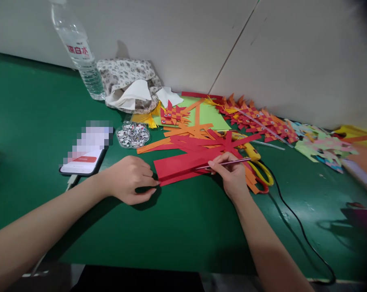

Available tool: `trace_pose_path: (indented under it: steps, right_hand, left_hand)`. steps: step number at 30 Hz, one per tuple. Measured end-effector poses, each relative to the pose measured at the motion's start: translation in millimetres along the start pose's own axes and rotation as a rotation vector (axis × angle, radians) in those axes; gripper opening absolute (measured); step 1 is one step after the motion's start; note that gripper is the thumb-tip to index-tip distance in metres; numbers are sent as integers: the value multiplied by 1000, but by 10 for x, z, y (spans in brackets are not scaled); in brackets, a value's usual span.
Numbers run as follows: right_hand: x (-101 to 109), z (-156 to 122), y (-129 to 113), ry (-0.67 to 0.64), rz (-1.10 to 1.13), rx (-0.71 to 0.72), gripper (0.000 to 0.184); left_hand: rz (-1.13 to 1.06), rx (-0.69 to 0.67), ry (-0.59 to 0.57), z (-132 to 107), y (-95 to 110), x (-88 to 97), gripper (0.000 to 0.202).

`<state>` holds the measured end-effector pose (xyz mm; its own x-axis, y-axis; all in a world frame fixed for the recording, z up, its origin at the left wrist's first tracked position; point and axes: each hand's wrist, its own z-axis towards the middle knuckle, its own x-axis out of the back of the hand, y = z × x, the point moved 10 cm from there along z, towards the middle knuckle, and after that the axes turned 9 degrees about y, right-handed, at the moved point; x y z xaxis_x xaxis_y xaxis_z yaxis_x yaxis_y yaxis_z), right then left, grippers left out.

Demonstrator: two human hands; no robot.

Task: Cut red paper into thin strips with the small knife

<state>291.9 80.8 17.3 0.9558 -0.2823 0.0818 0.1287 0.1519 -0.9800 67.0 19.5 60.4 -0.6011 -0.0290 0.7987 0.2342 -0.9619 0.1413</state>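
A red paper sheet (179, 165) lies on the green table (183, 227) in front of me. My left hand (130, 178) rests curled at the sheet's left corner, fingertips pinching its edge. My right hand (230, 174) is closed on a thin pen-like stick (228, 162) whose tip lies on the red sheet. Red and orange paper strips (198, 138) are piled just behind the sheet. Yellow-handled scissors (262, 170) lie right of my right hand.
A phone (86, 156) with a cable lies at left, beside a clear tray of googly eyes (132, 134). A water bottle (78, 46) and a cloth pouch (130, 83) stand by the wall. Woven red-orange paper figures (262, 119), pastel cutouts (323, 148) and a black cable (295, 221) are at right.
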Motion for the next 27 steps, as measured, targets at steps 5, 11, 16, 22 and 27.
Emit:
trace_pose_path:
  steps: [5,11,16,22,27]
  right_hand:
    - [30,-11,-33,22,-4,15,27]
    - [-127,-99,-32,-71,46,-52,25]
    - [-308,-204,-24,-182,41,-104,25]
    - [-478,-327,-44,-258,65,-142,24]
    - [-398,-277,-90,-184,97,-104,26]
  left_hand:
    - [18,-6,0,-11,-1,0,20]
    - [153,-35,93,27,50,81,20]
    - [249,100,222,59,-45,172,7]
    - [206,95,111,70,-58,-62,23]
    - [223,135,144,31,-107,15,17]
